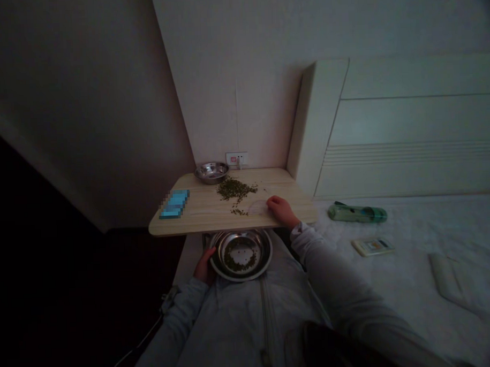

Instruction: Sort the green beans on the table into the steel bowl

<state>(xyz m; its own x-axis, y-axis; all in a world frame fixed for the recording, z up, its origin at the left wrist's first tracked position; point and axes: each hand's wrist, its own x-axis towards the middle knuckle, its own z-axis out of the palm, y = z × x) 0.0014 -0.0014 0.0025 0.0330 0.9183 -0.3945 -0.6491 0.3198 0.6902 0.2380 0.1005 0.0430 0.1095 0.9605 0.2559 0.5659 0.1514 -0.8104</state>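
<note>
Bottle (357,213) on bed (415,236) (lap bowl (263,252) apart)

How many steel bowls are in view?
2. One steel bowl sits at the far edge of the wooden table; a second steel bowl sits below it, its rim touched by the left hand.

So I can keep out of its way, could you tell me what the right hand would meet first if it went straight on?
The right hand would first meet the pale flat scrap on the wooden tabletop, right against it, though the dim light hides whether they touch.
</note>
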